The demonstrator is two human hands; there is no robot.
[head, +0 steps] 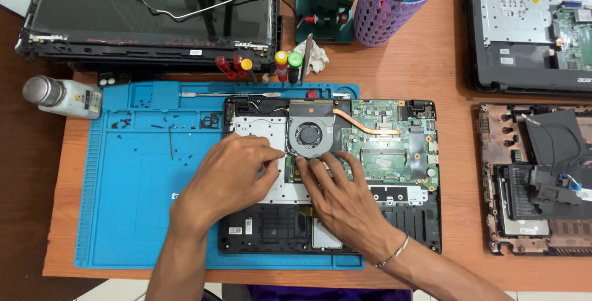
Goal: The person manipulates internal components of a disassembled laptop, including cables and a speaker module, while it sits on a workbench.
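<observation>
The wooden table [431,73] carries everything. On it lies a blue work mat [132,202], its long axis running from nine to three o'clock, with small dark screws [166,122] scattered at its eleven o'clock part. At the table's eleven o'clock lies a bare laptop screen [148,11] with loose white wires across it. At one o'clock sits a second laptop [530,30], back cover off, with a small yellow sticker on its metal plate and a white label lower down. At three o'clock lies an empty brown laptop shell [536,178].

The opened laptop [333,178] lies on the right half of the mat, long axis also nine to three o'clock, underside up and cover off. It shows a green circuit board [388,147], a round black fan [307,134] at its twelve o'clock, a copper pipe [364,125] running from the fan toward three o'clock, and a white label at its seven o'clock corner.

A purple mesh cup [385,11] with tools stands at twelve o'clock. A white bottle [61,96] with a silver cap and a yellow mark lies on its side at nine o'clock, cap toward nine. Screwdrivers [259,67] with red, yellow and green handles stand above the mat.

The left hand [228,174] rests on the laptop with fingers pinched narrow just below the fan; what it pinches cannot be made out. The right hand [339,193], with a thin bracelet on its wrist, lies flat beside it, fingers spread and pressing on the board.
</observation>
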